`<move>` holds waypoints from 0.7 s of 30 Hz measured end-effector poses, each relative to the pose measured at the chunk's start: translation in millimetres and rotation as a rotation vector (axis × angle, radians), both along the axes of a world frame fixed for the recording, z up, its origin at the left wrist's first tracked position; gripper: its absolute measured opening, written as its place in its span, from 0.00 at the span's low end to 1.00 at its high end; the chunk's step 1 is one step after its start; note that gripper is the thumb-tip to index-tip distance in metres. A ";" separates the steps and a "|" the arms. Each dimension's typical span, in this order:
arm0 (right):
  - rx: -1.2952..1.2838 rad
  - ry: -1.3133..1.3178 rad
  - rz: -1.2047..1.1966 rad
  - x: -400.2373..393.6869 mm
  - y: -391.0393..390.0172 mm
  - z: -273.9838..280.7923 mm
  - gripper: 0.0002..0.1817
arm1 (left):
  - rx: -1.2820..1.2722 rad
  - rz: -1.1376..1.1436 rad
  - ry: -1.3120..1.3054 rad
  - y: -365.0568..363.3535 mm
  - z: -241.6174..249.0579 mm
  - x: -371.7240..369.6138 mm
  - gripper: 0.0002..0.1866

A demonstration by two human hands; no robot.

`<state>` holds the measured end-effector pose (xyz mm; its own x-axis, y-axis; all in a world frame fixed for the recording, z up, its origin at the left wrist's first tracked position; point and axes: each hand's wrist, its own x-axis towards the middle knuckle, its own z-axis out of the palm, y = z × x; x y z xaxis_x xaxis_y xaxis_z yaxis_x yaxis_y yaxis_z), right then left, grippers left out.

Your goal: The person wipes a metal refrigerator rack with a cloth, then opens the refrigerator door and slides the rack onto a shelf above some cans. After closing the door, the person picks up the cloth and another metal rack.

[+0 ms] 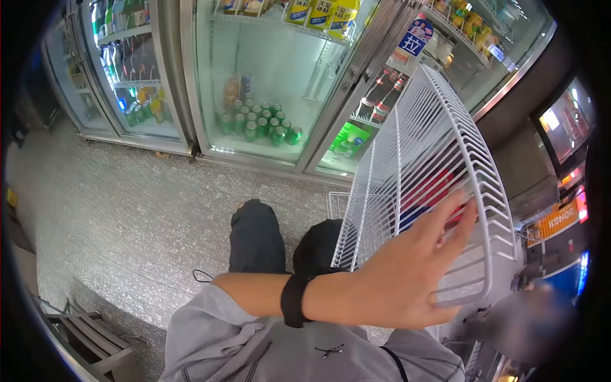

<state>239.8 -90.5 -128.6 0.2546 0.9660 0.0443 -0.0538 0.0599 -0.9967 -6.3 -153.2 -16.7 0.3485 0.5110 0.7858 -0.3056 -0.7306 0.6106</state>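
Reaching across, left hand (407,274) touches white wire shelf (426,159); door sign (415,37) perhaps reads "拉".

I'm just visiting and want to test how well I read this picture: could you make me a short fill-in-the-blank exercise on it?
1. The open hand rests against a white wire ____.
2. The wrist of that arm wears a ____ band.
3. The cans on the fridge floor are mostly ____.
4. The person's knees are covered in ____ trousers.

Missing words: rack (shelf); black; green; dark (black)
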 end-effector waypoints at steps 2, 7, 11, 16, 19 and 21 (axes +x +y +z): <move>0.026 -0.020 -0.008 -1.2 2.7 6.9 0.21 | 0.054 0.084 0.010 -1.8 -1.0 15.2 0.62; 0.034 -0.066 -0.024 -1.9 5.5 9.2 0.21 | 0.062 0.056 0.061 -8.0 -0.9 41.3 0.62; 0.029 -0.092 -0.028 -2.9 6.9 6.4 0.21 | 0.082 0.064 0.060 -12.3 -2.9 49.9 0.63; 0.030 -0.109 -0.031 -5.3 6.2 3.8 0.21 | 0.094 0.012 0.037 -16.7 -7.7 61.4 0.65; 0.029 -0.118 -0.038 -5.2 4.2 2.0 0.21 | 0.108 0.049 0.046 -18.8 -7.0 65.7 0.67; 0.029 -0.121 -0.043 -5.3 3.0 -0.5 0.21 | 0.127 0.081 0.059 -19.2 -7.1 68.3 0.68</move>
<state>234.5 -87.5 -129.1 0.2869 0.9521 0.1054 0.0704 0.0887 -0.9936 62.0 -172.4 -23.8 0.3579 0.4374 0.8249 -0.2085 -0.8237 0.5273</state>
